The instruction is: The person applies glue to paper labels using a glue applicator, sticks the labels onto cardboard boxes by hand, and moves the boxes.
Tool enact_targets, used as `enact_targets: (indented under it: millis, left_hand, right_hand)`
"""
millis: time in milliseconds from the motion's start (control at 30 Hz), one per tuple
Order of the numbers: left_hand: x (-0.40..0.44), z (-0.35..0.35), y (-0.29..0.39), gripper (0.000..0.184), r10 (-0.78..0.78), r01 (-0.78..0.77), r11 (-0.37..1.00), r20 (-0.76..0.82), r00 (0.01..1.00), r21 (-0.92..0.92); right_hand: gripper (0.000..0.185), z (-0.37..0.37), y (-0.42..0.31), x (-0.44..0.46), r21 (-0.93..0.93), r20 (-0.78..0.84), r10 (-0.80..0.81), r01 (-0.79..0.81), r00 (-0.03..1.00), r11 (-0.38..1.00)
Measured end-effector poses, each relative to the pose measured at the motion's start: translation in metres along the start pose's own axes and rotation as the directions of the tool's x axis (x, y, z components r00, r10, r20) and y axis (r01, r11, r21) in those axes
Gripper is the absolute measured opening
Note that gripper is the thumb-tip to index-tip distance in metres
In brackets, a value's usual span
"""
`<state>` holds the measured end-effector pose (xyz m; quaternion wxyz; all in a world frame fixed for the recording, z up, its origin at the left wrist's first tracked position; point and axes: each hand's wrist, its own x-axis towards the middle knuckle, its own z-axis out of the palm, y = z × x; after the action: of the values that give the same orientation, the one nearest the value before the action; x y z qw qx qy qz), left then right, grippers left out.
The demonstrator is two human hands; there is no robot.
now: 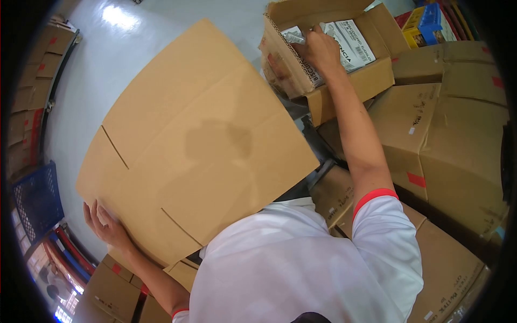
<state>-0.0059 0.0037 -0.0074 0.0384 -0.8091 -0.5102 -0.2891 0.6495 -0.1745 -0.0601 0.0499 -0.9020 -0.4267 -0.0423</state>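
Observation:
A large flattened cardboard box (pixel 215 113) with two slits lies tilted in front of my body. My left hand (pixel 109 229) rests against its lower left edge, fingers stretched out and slightly apart. At the upper right, my right hand (pixel 321 49) reaches into an open cardboard carton (pixel 350 86). Its fingers are bent and pressed together; whatever is between them is too small to make out. Printed white labels (pixel 350 46) lie inside the carton around that hand, and a small shiny packet (pixel 293 35) shows beside the fingers.
Closed cardboard boxes (pixel 458 145) with red tape are stacked on the right. More boxes (pixel 116 290) stand at the lower left, near a blue plastic crate (pixel 37 202). Shelved boxes (pixel 32 97) line the far left. Yellow and blue bins (pixel 428 24) sit at the upper right.

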Motion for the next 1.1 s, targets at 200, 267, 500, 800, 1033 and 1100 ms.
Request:
enact_targets:
  millis: [200, 267, 500, 800, 1033, 1100]
  left_hand:
    - [-0.006, 0.001, -0.004, 0.024, -0.027, 0.027, 0.999, 0.005, 1.0, 0.02]
    - [-0.006, 0.0, 0.0, 0.024, -0.038, 0.038, 0.999, 0.01, 0.999, 0.007]
    - [-0.005, 0.001, 0.0, 0.025, -0.052, 0.052, 0.999, 0.02, 0.998, -0.003]
    - [-0.006, 0.002, 0.0, 0.024, -0.035, 0.035, 0.999, 0.001, 0.999, -0.013]
    - [-0.006, 0.0, 0.002, 0.023, -0.027, 0.027, 1.0, -0.011, 1.0, -0.012]
    - [-0.004, -0.001, 0.004, 0.023, -0.022, 0.022, 1.0, -0.02, 1.0, -0.007]
  right_hand:
    - [0.045, 0.001, -0.006, 0.0, 0.102, -0.051, 0.028, -0.023, 0.998, 0.995]
    - [0.044, 0.003, -0.005, -0.002, 0.108, -0.062, 0.031, -0.024, 0.998, 0.994]
    - [0.057, 0.009, -0.006, -0.005, 0.032, -0.155, -0.038, 0.044, 0.987, 0.999]
    - [0.033, 0.009, -0.005, -0.006, 0.026, -0.102, -0.024, 0.027, 0.994, 0.999]
    - [0.036, 0.01, -0.007, -0.008, 0.125, -0.244, -0.002, 0.033, 0.97, 0.992]
    - [0.036, 0.007, 0.002, -0.004, 0.146, -0.23, 0.034, 0.0, 0.973, 0.989]
